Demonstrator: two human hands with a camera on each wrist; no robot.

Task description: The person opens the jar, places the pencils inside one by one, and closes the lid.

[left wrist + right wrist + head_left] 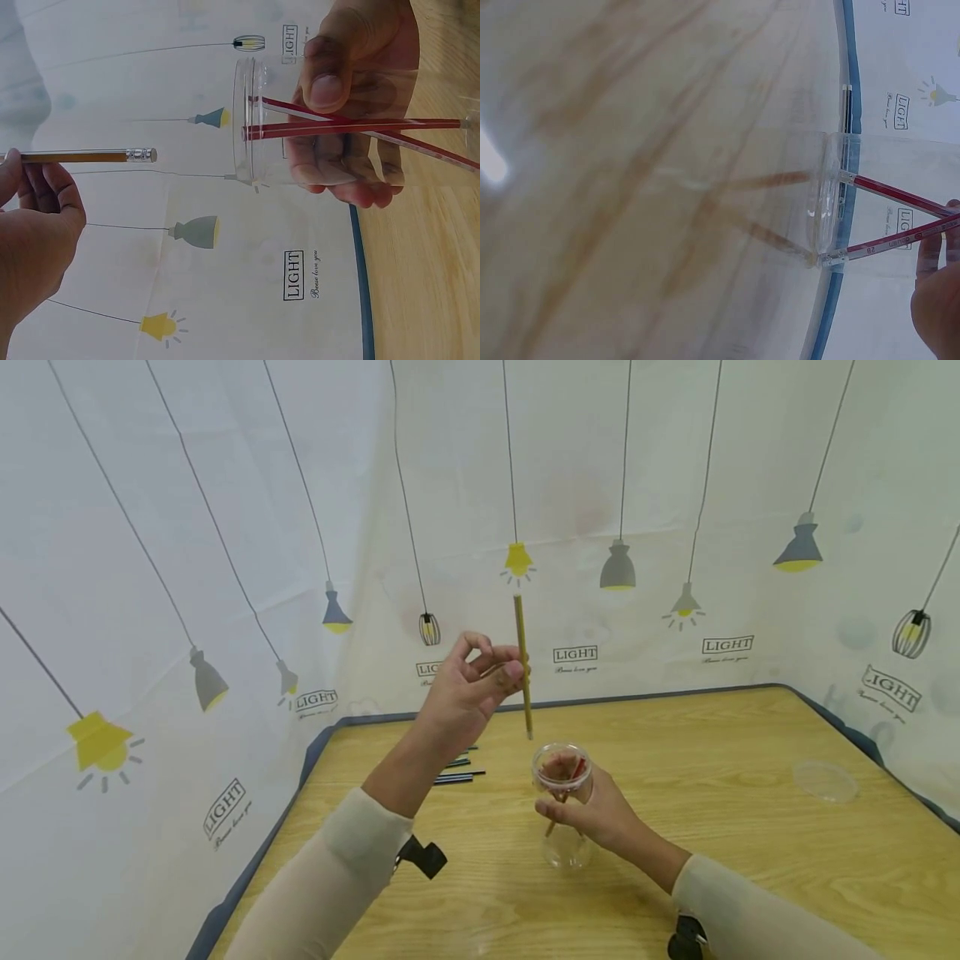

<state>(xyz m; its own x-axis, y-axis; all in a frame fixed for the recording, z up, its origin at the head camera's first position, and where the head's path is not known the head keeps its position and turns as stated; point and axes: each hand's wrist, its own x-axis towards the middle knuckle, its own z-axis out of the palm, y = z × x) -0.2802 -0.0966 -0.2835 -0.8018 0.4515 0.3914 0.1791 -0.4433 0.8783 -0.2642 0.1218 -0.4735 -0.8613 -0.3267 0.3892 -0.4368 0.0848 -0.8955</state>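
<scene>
My left hand [480,685] pinches a yellow pencil [521,635] between thumb and fingertips. The pencil is nearly upright, its eraser end pointing down, above and slightly left of the mouth of a clear jar [566,858]. In the left wrist view, the metal ferrule [138,156] and eraser show clear of the jar's rim. My right hand [600,814] grips the upper part of the jar, which stands upright on the table. Two red pencils [352,127] lean crossed inside it, and their eraser ends rest at the jar's bottom in the right wrist view.
Several dark pencils [456,779] lie on the wooden table [675,727], partly behind my left forearm. A round clear lid [825,781] lies flat at the right. A white cloth [450,443] printed with hanging lamps surrounds the table's back and sides.
</scene>
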